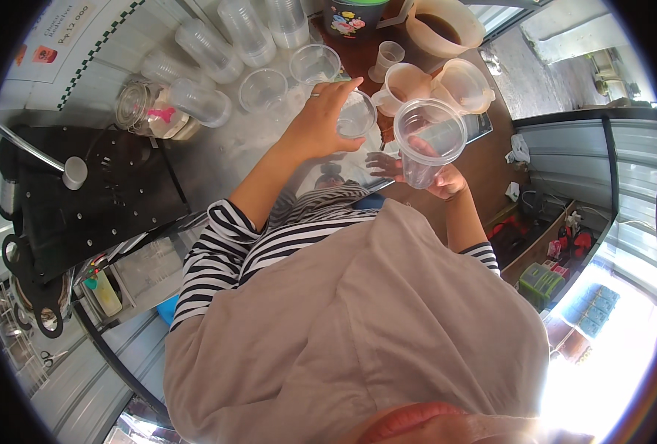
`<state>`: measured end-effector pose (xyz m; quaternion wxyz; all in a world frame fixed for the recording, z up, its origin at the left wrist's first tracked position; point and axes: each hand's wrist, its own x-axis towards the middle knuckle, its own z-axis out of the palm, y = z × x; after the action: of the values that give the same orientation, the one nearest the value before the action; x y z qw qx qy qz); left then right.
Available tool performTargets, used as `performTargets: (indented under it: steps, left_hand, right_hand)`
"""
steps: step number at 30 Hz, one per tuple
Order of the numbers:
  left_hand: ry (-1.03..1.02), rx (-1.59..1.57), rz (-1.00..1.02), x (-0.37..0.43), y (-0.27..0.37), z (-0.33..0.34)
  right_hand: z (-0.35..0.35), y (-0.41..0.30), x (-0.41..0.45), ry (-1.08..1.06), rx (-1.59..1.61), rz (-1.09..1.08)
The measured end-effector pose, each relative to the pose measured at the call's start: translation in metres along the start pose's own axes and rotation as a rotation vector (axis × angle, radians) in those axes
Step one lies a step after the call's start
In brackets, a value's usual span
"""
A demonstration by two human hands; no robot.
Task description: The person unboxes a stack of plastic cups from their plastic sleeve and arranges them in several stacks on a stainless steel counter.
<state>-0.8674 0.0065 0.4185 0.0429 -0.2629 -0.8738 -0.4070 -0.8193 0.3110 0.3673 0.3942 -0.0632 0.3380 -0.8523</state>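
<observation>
My left hand [320, 122], a ring on one finger, curves its fingers and thumb around a clear plastic cup [356, 115] on the shiny metal counter [223, 144]. To the right, my right hand [445, 180] holds a second clear plastic cup [424, 166], its wide rim tilted towards the camera; whether more cups are nested in it I cannot tell. Two further open cups, one [263, 91] left of my left hand and one [314, 64] beyond it, stand on the counter. Plastic measuring jugs [407, 83] are just beyond the cup in my right hand.
Several stacks of clear cups [209, 50] and a glass clip jar [150, 111] line the back left. A large jug of dark liquid [436, 30], a small measuring cup [388, 55] and a flowered black container [350, 19] occupy the back right. At left lies a black panel [84, 194].
</observation>
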Motion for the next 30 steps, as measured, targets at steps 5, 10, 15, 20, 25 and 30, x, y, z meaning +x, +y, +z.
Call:
performTargets:
  steps: [5, 10, 15, 20, 25, 30]
  left_hand:
    - [-0.002, -0.003, -0.013, -0.003, 0.005, -0.003]
    - [0.016, 0.045, 0.064, -0.009, 0.016, -0.018]
    - [0.011, -0.368, 0.332, -0.011, 0.059, -0.073]
    - [0.012, -0.434, 0.413, -0.025, 0.066, -0.098]
    - [0.128, -0.672, 0.208, -0.055, 0.066, -0.112]
    - [0.160, -0.769, 0.252, -0.089, 0.044, -0.110]
  right_hand:
    - [0.007, -0.001, 0.006, 0.000, -0.055, 0.037]
    - [0.021, -0.009, 0.015, -0.018, -0.114, 0.040]
    - [0.050, -0.029, 0.028, -0.097, -0.230, 0.160]
    - [0.074, -0.034, 0.047, -0.252, -0.382, 0.170]
    - [0.097, -0.025, 0.063, -0.288, -0.430, 0.199]
    - [0.118, -0.001, 0.085, -0.351, -0.440, 0.272]
